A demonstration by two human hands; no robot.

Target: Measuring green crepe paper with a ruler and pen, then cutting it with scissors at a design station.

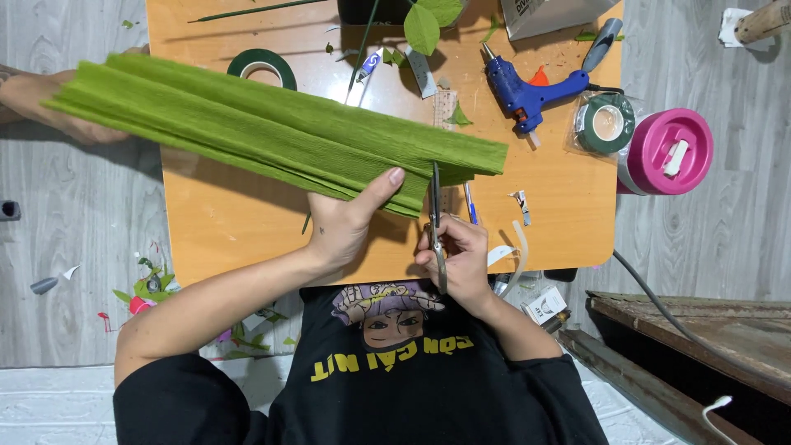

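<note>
A long folded stack of green crepe paper [264, 128] lies slantwise over a small orange wooden table [231, 222]. My left hand [350, 218] grips the paper's near edge, thumb on top. My right hand [461, 255] holds scissors [435, 218], whose blades point away from me and bite into the paper's near edge close to its right end. At the far left another person's hand [49, 103] holds up the other end of the paper.
On the table lie a blue glue gun [527, 91], two rolls of green floral tape [262, 64] [606, 124], green leaves [424, 25], wire stems and paper scraps. A pink-lidded tub [671, 151] stands at the right edge. Scraps litter the floor at left.
</note>
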